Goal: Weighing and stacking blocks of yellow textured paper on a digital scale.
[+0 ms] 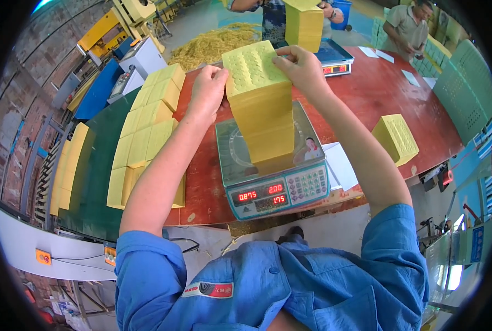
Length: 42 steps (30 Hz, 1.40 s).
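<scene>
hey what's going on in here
A person's left hand and right hand hold a tall yellow stack near its top, one at each side. The stack stands on a lit digital scale. More yellow stacks sit to the left. Across the table, a co-worker's hand is at another stack.

Yellow stack (pixel 262 121) is looking like matt paper, its top showing rough punched dimples, its sides running fairly smooth. Scale pan (pixel 238 151) is shining glossy and reflecting; metal or plastic-covered, can't tell. Scale housing (pixel 334 171) is reading as smooth plastic. Red tabletop (pixel 362 83) is showing worn, scuffed paint. Green belt (pixel 94 176) is looking smooth. Blue shirt (pixel 213 267) is creasing, matt cloth. Yellow scrap heap (pixel 215 47) is looking rough, papery.
</scene>
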Available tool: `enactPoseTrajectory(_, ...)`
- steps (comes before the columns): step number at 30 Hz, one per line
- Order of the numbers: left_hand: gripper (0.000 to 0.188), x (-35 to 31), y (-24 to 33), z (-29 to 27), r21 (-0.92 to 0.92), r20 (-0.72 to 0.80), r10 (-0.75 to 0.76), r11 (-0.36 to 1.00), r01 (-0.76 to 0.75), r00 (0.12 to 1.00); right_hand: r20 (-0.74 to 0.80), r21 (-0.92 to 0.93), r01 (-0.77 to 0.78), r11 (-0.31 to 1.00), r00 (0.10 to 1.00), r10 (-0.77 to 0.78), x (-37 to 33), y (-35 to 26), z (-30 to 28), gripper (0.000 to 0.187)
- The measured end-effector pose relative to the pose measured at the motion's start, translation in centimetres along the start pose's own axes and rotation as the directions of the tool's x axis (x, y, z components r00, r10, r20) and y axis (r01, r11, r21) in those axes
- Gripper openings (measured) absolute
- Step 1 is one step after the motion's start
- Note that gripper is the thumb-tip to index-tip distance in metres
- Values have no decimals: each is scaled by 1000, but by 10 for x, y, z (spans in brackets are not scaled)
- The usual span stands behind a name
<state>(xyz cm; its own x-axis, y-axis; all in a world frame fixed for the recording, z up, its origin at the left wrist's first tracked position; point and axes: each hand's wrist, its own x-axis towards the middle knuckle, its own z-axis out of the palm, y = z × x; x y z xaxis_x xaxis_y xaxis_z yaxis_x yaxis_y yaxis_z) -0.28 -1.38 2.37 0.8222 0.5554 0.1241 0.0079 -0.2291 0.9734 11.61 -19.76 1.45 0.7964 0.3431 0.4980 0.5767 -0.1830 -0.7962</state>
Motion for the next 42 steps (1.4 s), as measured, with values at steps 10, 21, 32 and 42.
enactPoseTrajectory(10, 25, -14, -15, -13, -186, -64, 66, 980, -77, 996, 39, 446, -133, 885, 991, 129, -8, 7, -7, 28)
enactPoseTrajectory(21, 24, -24, -62, -71, -255, -201, -115, 965, 61, 973, 89, 449, -168, 877, 986, 143, -23, 59, -35, 23)
enactPoseTrajectory(32, 28, -46, -86, -64, -280, -288, -134, 959, 51, 948, 181, 461, -237, 855, 969, 171, -27, 74, -39, 22)
enactPoseTrajectory(42, 33, -41, -91, -51, -306, -282, -160, 949, 70, 946, 275, 481, -292, 826, 945, 174, -21, 84, -25, 21)
